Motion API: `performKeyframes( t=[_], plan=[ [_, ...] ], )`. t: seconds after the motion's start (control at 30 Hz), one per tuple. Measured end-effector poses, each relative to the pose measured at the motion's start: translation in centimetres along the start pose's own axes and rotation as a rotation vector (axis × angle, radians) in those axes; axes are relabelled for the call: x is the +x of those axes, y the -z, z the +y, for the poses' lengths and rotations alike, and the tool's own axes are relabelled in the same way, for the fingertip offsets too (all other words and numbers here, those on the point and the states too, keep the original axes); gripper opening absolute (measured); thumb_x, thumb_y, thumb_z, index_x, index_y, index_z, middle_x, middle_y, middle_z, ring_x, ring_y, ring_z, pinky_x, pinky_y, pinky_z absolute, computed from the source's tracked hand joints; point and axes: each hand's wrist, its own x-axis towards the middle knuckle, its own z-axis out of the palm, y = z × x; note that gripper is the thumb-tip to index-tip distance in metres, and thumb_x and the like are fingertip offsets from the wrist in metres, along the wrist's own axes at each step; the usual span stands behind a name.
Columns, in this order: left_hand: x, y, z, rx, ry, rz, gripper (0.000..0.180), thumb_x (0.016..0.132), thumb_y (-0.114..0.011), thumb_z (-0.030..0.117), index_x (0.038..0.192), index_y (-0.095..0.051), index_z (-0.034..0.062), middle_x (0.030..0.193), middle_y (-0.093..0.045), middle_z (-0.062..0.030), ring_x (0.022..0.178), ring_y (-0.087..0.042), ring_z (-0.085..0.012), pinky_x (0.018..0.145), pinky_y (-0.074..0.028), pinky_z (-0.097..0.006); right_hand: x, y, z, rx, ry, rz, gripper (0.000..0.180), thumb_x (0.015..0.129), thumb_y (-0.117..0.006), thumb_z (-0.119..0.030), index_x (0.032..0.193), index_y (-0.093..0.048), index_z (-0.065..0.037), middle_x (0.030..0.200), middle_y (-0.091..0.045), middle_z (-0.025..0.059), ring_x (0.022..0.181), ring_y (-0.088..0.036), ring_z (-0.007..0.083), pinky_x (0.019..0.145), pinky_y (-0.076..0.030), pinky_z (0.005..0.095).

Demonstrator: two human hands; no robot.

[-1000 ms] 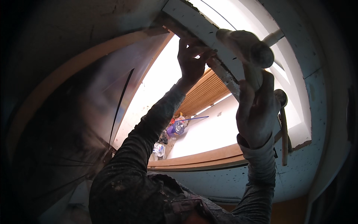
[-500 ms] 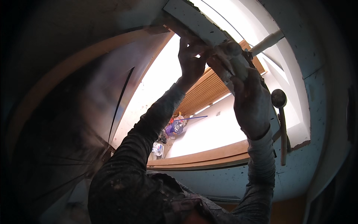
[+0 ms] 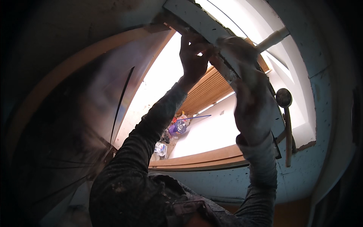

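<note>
A pale, rough-edged beam runs diagonally across the upper middle. My left hand is raised to its lower edge, thumb and fingers pinched together; what lies between them is too dark to make out. Over the beam's right part reaches my right hand, smeared by motion. Its fingers bend toward the beam's face, and whether they hold anything is hidden. Beside my right hand sits a mallet with a dark round head and a wooden handle. A pale round rod sticks out past the right fingers.
Below the beam is an opening with a wooden frame. Through it show a slatted wooden panel, a purple bucket and several bags low down. A large dark panel with a curved wooden edge stands at the left.
My right hand has shifted and blurred; the rounded pale thing it gripped before no longer shows clearly. The left hand stays at the beam's lower edge.
</note>
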Motion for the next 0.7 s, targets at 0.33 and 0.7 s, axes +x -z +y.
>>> performKeyframes(
  t=[0.33,0.7],
  plan=[
    [0.0,0.3,1.0,0.109,0.015,-0.029,0.017,0.073,-0.086,0.003,0.085,-0.077,0.0109,0.110,-0.058,-0.0063,0.100,-0.063,-0.0211,0.075,-0.060,-0.032,-0.1,-0.2,0.0,-0.133,-0.051,-0.084,0.023,0.101,-0.062,-0.023,0.111,-0.050,-0.006,0.074,-0.067,0.0194,0.061,-0.070,0.0376,0.052,-0.052,0.0434],
    [-0.1,0.6,1.5,0.190,-0.002,-0.052,0.016,0.073,-0.085,0.000,0.084,-0.076,0.0078,0.113,-0.056,-0.0066,0.096,-0.065,-0.0187,0.074,-0.060,-0.030,0.0,-0.4,1.0,-0.074,-0.177,-0.205,0.027,0.102,-0.061,-0.028,0.115,-0.051,-0.007,0.079,-0.070,0.0180,0.065,-0.071,0.0363,0.054,-0.054,0.0427]
  ],
)
